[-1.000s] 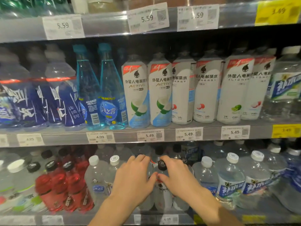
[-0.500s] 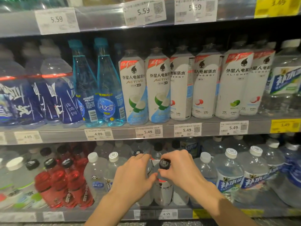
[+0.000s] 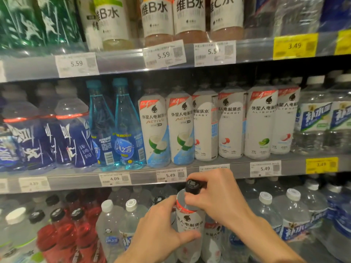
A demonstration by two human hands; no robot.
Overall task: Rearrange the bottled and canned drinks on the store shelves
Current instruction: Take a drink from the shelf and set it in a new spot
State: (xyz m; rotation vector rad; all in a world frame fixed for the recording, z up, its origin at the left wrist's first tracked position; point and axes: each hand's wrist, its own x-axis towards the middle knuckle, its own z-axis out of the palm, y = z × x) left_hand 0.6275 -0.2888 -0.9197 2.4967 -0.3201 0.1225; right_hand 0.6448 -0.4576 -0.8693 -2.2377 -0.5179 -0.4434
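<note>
A white-labelled electrolyte bottle (image 3: 190, 223) with a black cap and a red band is raised out of the lower shelf row. My left hand (image 3: 157, 230) grips its body from the left, thumb across the label. My right hand (image 3: 216, 196) holds the neck and black cap from the right. The cap sits level with the price strip of the middle shelf (image 3: 144, 177). On that shelf stand several matching white electrolyte bottles (image 3: 205, 126).
The lower shelf holds red sports drinks (image 3: 64, 236) at the left, clear white-capped bottles (image 3: 112, 226) in the middle and large water bottles (image 3: 292, 217) at the right. Blue bottles (image 3: 114, 126) and dark blue sports drinks (image 3: 47, 137) fill the middle shelf's left.
Both hands have lifted the white bottle up out of the lower row; its cap has risen to the middle shelf's edge. The view has tilted upward and moved closer.
</note>
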